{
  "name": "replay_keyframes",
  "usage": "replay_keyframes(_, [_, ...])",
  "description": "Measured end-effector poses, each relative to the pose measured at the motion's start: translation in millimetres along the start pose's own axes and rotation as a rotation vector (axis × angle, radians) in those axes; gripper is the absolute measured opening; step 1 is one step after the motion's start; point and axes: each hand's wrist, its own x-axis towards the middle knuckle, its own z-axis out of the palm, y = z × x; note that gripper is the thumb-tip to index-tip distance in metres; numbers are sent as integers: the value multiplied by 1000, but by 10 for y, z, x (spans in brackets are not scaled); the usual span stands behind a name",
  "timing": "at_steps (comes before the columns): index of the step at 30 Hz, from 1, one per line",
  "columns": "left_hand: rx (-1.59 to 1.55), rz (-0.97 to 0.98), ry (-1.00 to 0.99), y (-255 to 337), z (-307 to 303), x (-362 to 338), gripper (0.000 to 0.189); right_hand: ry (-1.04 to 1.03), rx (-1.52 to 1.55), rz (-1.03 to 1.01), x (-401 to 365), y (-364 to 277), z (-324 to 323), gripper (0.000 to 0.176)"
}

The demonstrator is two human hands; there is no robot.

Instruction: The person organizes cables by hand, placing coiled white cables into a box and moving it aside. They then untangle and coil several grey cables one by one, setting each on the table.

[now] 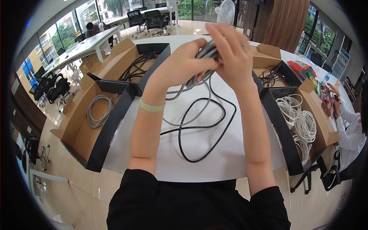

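Both my hands are raised together over the white table, around a bundle of grey cable. My left hand grips the bundle, thumb and fingers wrapped about it. Against its other side is my right hand, slightly blurred, with its fingers bent over the coils; its exact hold is partly hidden. Loops of grey cable hang below my left hand toward the tabletop. A black cable lies in loose loops on the table, and one end of it runs up toward my hands.
On the left, one open box holds a grey coil; another holds black cables. To the right, a box contains white cable coils, and one behind it holds dark cables. A person in white sits at far right.
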Motion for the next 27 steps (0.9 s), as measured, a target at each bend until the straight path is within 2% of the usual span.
replay_keyframes(2, [127, -68, -27, 51, -27, -40, 30, -361, 307, 134, -127, -14, 28, 42])
replay_keyframes(3, [252, -136, -54, 83, -36, -55, 32, -436, 308, 166, -139, -21, 21, 32])
replay_keyframes(6, [246, -190, -65, 107, -49, -49, 40, -494, 339, 233, -181, 5, 15, 28])
replay_keyframes(10, [366, -63, -31, -30, -46, 13, 46, -425, 259, 293, -244, 162, 5, 24])
replay_keyframes(13, [229, 17, 32, -68, -10, 13, 49, -365, 210, 590, -275, 264, -21, 17])
replay_keyframes(14, [251, 98, 77, -112, -14, 33, 50, -366, 208, 590, -271, 284, -42, 17])
replay_keyframes(15, [273, 180, 123, -132, -17, 48, 52, -359, 250, 728, -246, 298, -69, 17])
replay_keyframes(16, [272, 179, 124, -132, -11, 62, 52, -351, 292, 865, -231, 302, -81, 18])
replay_keyframes(17, [163, 176, 95, -118, 7, 78, 50, -325, 323, 903, -230, 300, -75, 19])
replay_keyframes(18, [54, 173, 66, -110, 27, 92, 48, -326, 324, 904, -222, 285, -74, 19])
replay_keyframes(24, [-134, 200, 88, -126, 93, 128, 32, -308, 416, 1012, -185, 263, -54, 26])
replay_keyframes(26, [-147, 184, 71, -140, 59, 124, 29, -503, 441, 982, -169, 306, -91, 30])
replay_keyframes(27, [-159, 169, 50, -148, 35, 121, 26, -508, 442, 981, -152, 304, -106, 30])
